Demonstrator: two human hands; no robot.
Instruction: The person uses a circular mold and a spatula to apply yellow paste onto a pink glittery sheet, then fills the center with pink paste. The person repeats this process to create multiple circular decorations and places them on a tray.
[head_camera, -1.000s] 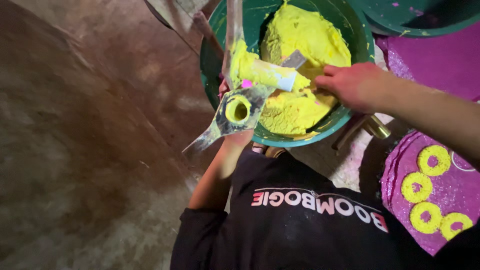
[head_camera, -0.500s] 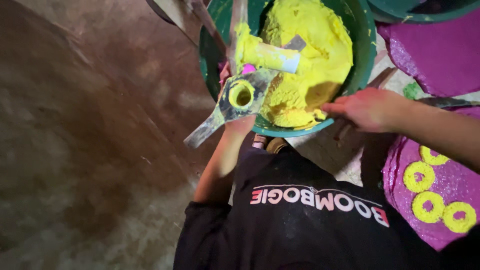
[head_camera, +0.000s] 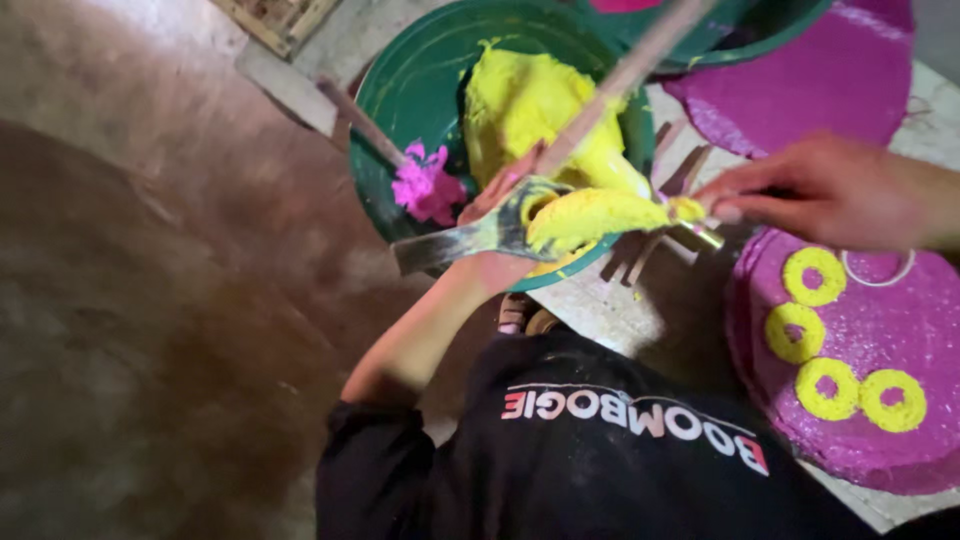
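Note:
My left hand (head_camera: 495, 235) grips a flat metal mould tool (head_camera: 450, 245) over the near rim of a green basin (head_camera: 400, 120) holding a mound of yellow paste (head_camera: 520, 100). A tube thickly coated in yellow paste (head_camera: 595, 215) lies across the tool. My right hand (head_camera: 830, 190) reaches in from the right, its fingertips pinched at the tube's bare metal end (head_camera: 703, 236). Just below that hand lies a purple glittery disc (head_camera: 900, 440) carrying several yellow rings (head_camera: 812, 275).
A lump of pink paste (head_camera: 425, 185) sits on the basin's inner wall. A wooden stick (head_camera: 630, 70) slants across the basin. Another purple disc (head_camera: 820, 80) lies at the top right beside a second green basin. Brown floor fills the left. My black shirt fills the bottom.
My right hand has moved right and away from the yellow mound to the tube's end. The view has shifted, so the pink lump and the ringed disc show more fully.

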